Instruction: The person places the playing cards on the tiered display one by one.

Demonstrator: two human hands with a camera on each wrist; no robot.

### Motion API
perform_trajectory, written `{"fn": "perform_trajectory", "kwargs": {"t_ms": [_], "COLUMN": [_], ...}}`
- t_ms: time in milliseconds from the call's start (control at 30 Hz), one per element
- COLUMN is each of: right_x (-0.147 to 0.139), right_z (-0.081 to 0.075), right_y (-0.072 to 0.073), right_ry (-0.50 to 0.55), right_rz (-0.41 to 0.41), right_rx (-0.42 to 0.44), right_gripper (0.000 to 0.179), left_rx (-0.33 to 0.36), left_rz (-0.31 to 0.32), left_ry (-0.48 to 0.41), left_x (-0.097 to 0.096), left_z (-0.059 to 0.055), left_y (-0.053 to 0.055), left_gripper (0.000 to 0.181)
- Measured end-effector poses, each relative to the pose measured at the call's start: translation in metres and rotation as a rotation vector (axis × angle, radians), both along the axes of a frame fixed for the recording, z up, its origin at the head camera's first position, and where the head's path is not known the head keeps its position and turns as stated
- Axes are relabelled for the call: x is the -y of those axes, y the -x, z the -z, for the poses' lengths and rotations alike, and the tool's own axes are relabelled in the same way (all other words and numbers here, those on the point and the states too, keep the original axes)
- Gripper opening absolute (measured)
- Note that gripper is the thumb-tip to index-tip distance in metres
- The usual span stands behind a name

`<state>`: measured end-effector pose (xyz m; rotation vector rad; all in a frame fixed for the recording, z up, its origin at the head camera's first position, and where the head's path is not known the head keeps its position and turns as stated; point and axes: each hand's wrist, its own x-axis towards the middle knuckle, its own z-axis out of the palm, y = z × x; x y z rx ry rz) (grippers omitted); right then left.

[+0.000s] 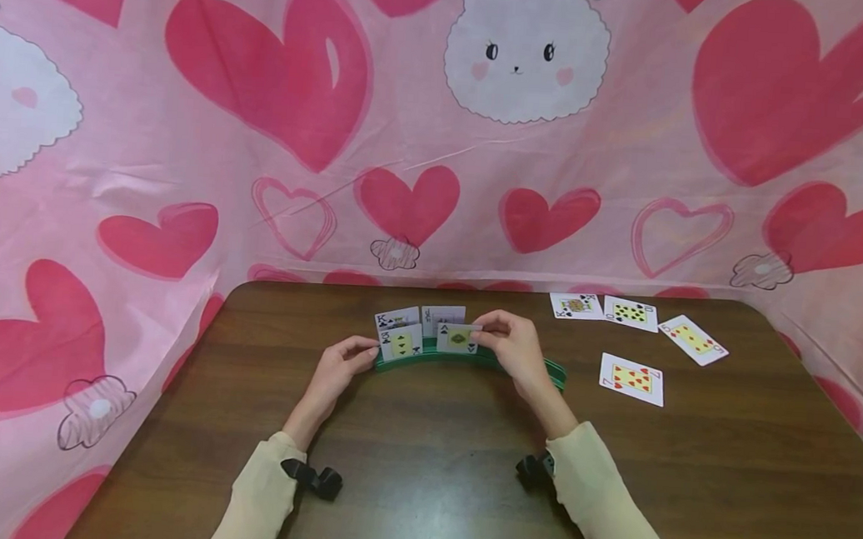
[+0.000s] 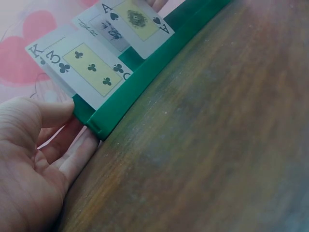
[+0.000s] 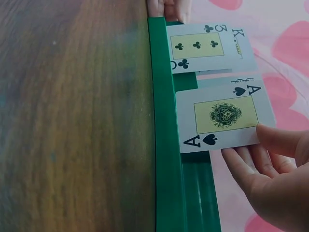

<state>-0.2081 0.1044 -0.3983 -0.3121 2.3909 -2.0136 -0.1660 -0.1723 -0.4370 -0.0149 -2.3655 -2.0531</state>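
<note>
A curved green card holder [image 1: 557, 373] stands on the table with cards upright in its slots. My left hand [image 1: 336, 373] grips its left end, thumb above and fingers below in the left wrist view. With thumb and fingers, my right hand [image 1: 517, 355] pinches the right edge of the ace of spades [image 3: 225, 115], whose lower edge sits in the front slot. The three of clubs [image 2: 89, 67] stands in front at the left end. Behind it a king [image 1: 396, 316] is partly hidden, and a joker [image 1: 444, 313] shows partly behind the ace.
Face up at the back right lie a king [image 1: 577, 306], a black ten [image 1: 630, 313] and a six of diamonds [image 1: 693, 340]. Nearer is a seven of hearts [image 1: 632, 379]. A pink heart-patterned cloth [image 1: 411, 134] hangs behind the brown table [image 1: 424, 486].
</note>
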Motion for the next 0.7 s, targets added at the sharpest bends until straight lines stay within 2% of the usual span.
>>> {"fn": "perform_trajectory", "kwargs": {"t_ms": [700], "right_x": [0.0023], "right_z": [0.0031], "right_y": [-0.0021], "right_ry": [-0.007], "right_rz": [-0.012], "right_rx": [0.041], "right_gripper": [0.013], "left_rx": [-0.004], "left_rz": [0.004], "left_ry": [0.001], "left_x": [0.0001], "left_z": [-0.0006], "left_y": [-0.0005], "left_gripper": [0.023]}}
